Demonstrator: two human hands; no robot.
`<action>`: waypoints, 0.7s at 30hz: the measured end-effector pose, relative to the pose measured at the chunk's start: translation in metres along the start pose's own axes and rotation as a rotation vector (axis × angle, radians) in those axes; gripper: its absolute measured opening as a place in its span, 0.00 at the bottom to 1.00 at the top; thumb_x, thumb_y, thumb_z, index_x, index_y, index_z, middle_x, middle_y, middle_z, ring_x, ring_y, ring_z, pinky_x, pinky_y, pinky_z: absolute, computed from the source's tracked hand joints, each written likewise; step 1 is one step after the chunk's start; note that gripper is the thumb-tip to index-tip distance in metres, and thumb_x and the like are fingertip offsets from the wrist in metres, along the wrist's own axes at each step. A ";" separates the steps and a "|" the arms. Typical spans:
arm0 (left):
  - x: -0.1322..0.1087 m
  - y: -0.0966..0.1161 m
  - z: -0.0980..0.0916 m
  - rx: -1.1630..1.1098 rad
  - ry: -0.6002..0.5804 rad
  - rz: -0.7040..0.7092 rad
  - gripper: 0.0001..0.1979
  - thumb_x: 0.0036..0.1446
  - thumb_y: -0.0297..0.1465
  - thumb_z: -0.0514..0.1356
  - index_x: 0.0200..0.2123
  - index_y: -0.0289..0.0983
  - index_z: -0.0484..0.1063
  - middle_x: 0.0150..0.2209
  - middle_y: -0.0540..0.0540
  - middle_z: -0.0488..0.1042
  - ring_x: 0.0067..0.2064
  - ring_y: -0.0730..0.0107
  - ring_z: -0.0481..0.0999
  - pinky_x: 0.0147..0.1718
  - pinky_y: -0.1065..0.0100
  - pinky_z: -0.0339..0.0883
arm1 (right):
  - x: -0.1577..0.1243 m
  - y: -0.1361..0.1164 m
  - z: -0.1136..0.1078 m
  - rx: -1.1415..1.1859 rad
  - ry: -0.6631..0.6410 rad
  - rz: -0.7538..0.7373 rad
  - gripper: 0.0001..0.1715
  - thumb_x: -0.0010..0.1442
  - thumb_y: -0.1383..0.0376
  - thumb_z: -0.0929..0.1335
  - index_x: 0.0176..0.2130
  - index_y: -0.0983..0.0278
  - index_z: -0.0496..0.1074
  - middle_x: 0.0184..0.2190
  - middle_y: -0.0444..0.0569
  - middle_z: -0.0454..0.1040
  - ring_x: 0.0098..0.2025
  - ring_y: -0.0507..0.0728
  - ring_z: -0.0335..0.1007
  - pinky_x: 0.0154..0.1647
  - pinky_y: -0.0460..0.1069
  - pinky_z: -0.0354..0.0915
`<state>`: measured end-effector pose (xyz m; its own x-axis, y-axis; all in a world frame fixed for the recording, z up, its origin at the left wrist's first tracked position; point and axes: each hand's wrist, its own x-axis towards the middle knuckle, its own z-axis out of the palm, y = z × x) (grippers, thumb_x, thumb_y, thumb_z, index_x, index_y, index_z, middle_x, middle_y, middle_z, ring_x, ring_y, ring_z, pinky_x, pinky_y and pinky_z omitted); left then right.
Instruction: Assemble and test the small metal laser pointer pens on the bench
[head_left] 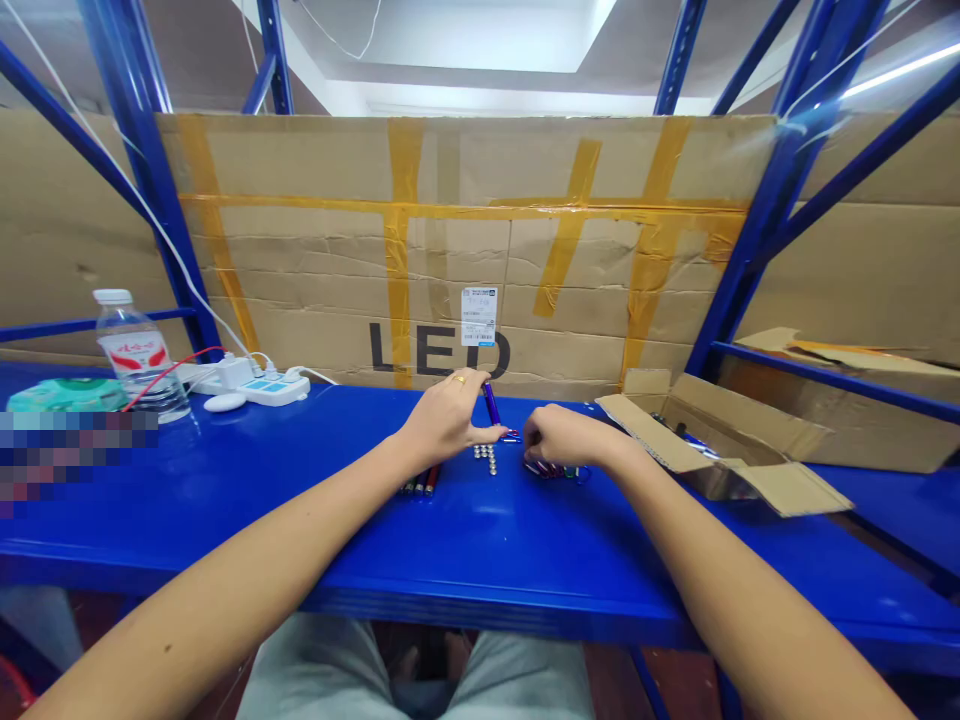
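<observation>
My left hand (448, 418) is closed around a small purple tube (491, 402) that stands upright above the blue shelf (480, 540). A ring shows on one finger. My right hand (561, 438) is curled in a pinch just right of it, over a small heap of coloured tubes and key rings (556, 470); what its fingers hold is hidden. Between the hands lies a cluster of small silver button cells (487, 456). A few more coloured tubes (421, 486) lie under my left wrist.
An open cardboard box (720, 440) sits at the right. A water bottle (139, 355), a white power strip (259, 385) with cables and a green pack (67, 396) stand at the left. A taped cardboard sheet marked LED (465, 250) backs the shelf.
</observation>
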<state>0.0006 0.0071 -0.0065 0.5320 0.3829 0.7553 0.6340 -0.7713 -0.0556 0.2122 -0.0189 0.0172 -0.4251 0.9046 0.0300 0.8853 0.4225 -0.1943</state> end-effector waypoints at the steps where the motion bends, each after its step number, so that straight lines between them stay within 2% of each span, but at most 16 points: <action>1: 0.000 0.000 -0.001 -0.019 0.000 -0.019 0.31 0.50 0.42 0.66 0.52 0.31 0.63 0.46 0.36 0.72 0.47 0.54 0.74 0.45 0.57 0.70 | -0.001 -0.002 0.001 -0.047 -0.060 0.020 0.03 0.46 0.68 0.70 0.25 0.65 0.76 0.23 0.48 0.76 0.24 0.53 0.68 0.24 0.47 0.56; 3: 0.001 0.003 -0.004 -0.061 -0.007 -0.066 0.32 0.49 0.42 0.66 0.53 0.32 0.62 0.46 0.37 0.72 0.46 0.56 0.74 0.44 0.58 0.70 | -0.002 -0.007 0.003 -0.108 -0.120 0.044 0.05 0.46 0.68 0.70 0.28 0.64 0.77 0.26 0.49 0.77 0.26 0.54 0.71 0.25 0.46 0.58; 9: 0.001 0.010 -0.008 -0.152 -0.008 -0.158 0.35 0.51 0.44 0.65 0.57 0.33 0.61 0.46 0.39 0.73 0.46 0.57 0.74 0.45 0.58 0.69 | -0.001 -0.016 0.007 -0.203 -0.124 0.125 0.10 0.46 0.67 0.71 0.32 0.66 0.78 0.32 0.54 0.79 0.30 0.58 0.74 0.25 0.47 0.58; 15: 0.000 0.013 -0.008 -0.282 0.008 -0.231 0.36 0.48 0.43 0.67 0.57 0.35 0.62 0.44 0.41 0.74 0.45 0.57 0.74 0.46 0.57 0.68 | -0.002 -0.019 0.010 -0.144 -0.148 0.094 0.06 0.48 0.70 0.69 0.30 0.67 0.76 0.29 0.54 0.78 0.28 0.57 0.72 0.25 0.47 0.58; 18: 0.003 0.014 -0.005 -0.552 0.073 -0.376 0.34 0.46 0.40 0.69 0.54 0.36 0.64 0.40 0.43 0.75 0.41 0.60 0.75 0.41 0.60 0.69 | -0.001 -0.018 0.011 -0.033 -0.122 0.033 0.03 0.49 0.68 0.69 0.27 0.66 0.74 0.25 0.50 0.76 0.25 0.54 0.69 0.24 0.47 0.56; 21: 0.009 0.014 -0.004 -1.035 0.093 -0.628 0.28 0.50 0.34 0.66 0.52 0.33 0.62 0.34 0.43 0.74 0.34 0.64 0.76 0.32 0.63 0.69 | 0.003 -0.015 0.012 0.148 0.062 -0.002 0.08 0.53 0.65 0.66 0.25 0.65 0.69 0.23 0.48 0.74 0.24 0.52 0.66 0.23 0.46 0.55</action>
<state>0.0122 -0.0025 0.0026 0.2242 0.8306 0.5097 -0.0033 -0.5224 0.8527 0.1955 -0.0227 0.0087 -0.4102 0.9075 0.0904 0.8453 0.4155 -0.3360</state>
